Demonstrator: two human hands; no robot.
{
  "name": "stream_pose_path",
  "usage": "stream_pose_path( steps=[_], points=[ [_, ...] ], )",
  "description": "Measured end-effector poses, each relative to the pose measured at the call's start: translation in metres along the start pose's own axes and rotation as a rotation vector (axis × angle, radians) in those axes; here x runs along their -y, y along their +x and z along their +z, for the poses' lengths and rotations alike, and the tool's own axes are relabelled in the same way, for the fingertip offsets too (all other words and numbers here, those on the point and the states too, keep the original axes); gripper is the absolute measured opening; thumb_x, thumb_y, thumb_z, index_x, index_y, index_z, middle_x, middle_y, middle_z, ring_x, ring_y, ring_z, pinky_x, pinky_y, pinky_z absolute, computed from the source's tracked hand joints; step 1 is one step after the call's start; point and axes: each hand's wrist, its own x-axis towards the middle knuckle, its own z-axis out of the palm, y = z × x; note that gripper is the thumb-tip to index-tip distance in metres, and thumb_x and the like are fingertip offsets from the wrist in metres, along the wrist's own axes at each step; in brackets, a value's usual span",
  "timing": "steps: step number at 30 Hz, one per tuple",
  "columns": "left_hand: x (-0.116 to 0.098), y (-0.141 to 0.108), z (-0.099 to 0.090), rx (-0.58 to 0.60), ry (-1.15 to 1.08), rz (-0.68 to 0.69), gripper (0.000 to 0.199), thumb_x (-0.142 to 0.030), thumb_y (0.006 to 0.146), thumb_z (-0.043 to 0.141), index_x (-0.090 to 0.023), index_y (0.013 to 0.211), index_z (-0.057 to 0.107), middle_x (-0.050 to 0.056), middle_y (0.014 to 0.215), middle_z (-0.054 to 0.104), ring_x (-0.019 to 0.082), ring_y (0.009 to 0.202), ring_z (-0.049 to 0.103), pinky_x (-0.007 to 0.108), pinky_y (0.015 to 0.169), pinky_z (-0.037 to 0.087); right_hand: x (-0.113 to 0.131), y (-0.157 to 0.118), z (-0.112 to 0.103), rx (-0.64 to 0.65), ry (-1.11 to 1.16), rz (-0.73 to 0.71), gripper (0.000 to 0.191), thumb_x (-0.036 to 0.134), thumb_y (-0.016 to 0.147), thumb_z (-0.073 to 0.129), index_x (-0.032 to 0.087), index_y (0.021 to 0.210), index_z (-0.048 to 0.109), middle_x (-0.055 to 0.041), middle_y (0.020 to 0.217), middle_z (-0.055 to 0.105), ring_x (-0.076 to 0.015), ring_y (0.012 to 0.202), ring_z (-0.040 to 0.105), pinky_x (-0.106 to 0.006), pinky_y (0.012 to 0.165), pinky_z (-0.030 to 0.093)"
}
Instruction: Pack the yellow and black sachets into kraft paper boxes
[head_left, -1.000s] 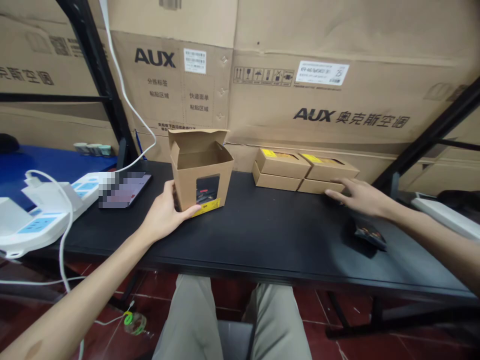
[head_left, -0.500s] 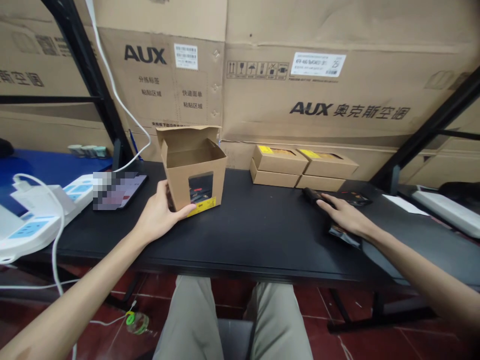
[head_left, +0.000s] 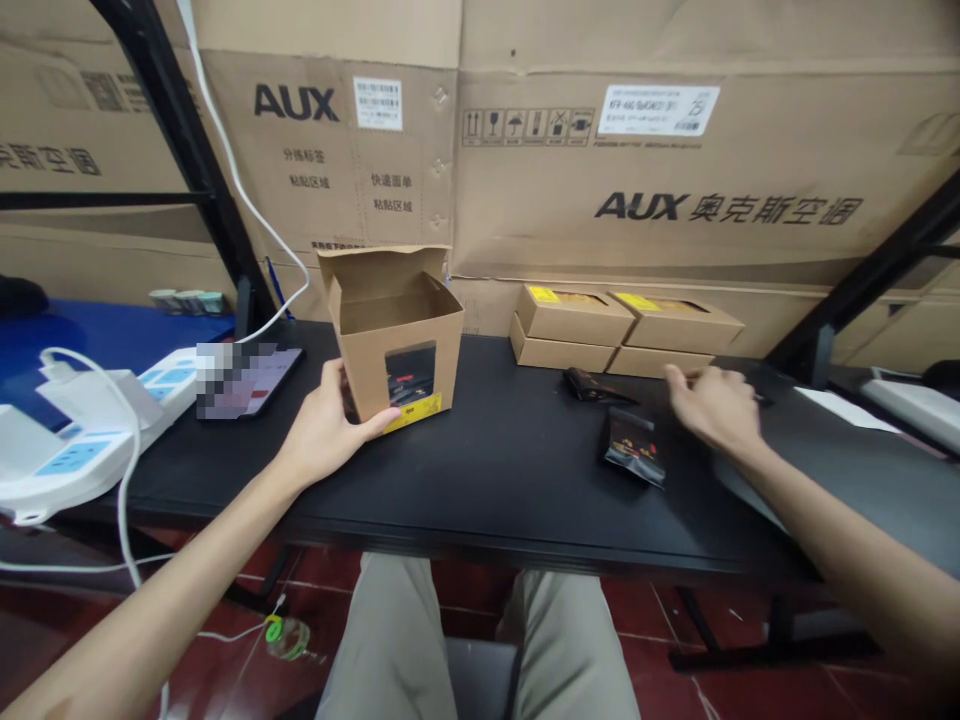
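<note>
Room: stacked cardboard cartons (head_left: 660, 150), at least 3, stand behind a black steel shelf frame (head_left: 176, 150). The floor is red tile (head_left: 675, 640). Carton print reads "AUX" and "奥克斯空调", with "分拣标签", "快递面单" and "粘贴区域" on the label panels.

Surface: 1 black table (head_left: 517, 490). On its left are 1 white power strip (head_left: 112, 400) and 1 phone (head_left: 251, 380), its screen pixelated. A blue surface (head_left: 97, 340) lies beyond them.

Items: 1 open kraft box (head_left: 397, 335) sits on the table, flaps up, with a front window showing dark contents and a yellow label (head_left: 412, 412). To the right are 4 small kraft boxes in 2 stacks of 2 (head_left: 574, 330), with yellow labels on top. There are 2 black pouches: 1 lying flat (head_left: 634, 447), 1 nearer the stacks (head_left: 598, 385).

Hands: left hand (head_left: 326, 430) grips the box's lower left corner, thumb along the front. Right hand (head_left: 709, 405) hovers beside the flat pouch, fingers drawn together; a pinch is possible, but the view is poor and I cannot tell.
</note>
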Motion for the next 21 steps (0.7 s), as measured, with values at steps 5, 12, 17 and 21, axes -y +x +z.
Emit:
stream_pose_path(
  steps=[5,12,17,21],
  points=[
    [0.002,0.001,0.001,-0.002,-0.013,-0.001,0.075,-0.065,0.069,0.075,-0.024,0.123,0.044,0.016,0.123,0.075,0.038,0.106,0.077,0.048,0.085,0.063,-0.056,0.011,-0.006,0.165,-0.272,0.137,0.074,0.051,0.105,0.024,-0.001,0.15,0.053,-0.0314,0.155,0.049,-0.0476,0.155,0.029,-0.054,0.127,0.02],
    [0.001,0.0,0.001,-0.001,-0.024,-0.005,0.074,-0.065,0.069,0.075,-0.024,0.122,0.045,0.016,0.124,0.075,0.039,0.11,0.076,0.048,0.086,0.063,-0.064,-0.011,-0.008,0.178,-0.266,-0.224,0.067,0.053,0.098,0.042,0.01,0.146,0.06,-0.0314,0.131,0.062,-0.0439,0.131,0.055,-0.05,0.109,0.042],
    [0.0,0.0,0.001,-0.015,-0.024,0.015,0.071,-0.064,0.07,0.077,-0.025,0.12,0.046,0.014,0.118,0.078,0.038,0.103,0.078,0.047,0.08,0.064,-0.044,-0.016,-0.006,0.106,-0.17,-0.475,0.057,0.054,0.092,0.056,0.013,0.129,0.071,-0.0242,0.118,0.067,-0.0402,0.123,0.057,-0.051,0.112,0.042],
    [-0.001,0.0,0.001,-0.019,-0.017,0.006,0.072,-0.062,0.07,0.077,-0.023,0.121,0.045,0.017,0.12,0.077,0.039,0.105,0.077,0.048,0.082,0.064,-0.028,-0.001,-0.002,0.225,-0.133,-0.486,0.052,0.055,0.091,0.062,0.012,0.119,0.069,-0.0248,0.122,0.068,-0.04,0.119,0.062,-0.048,0.107,0.048]
  ],
)
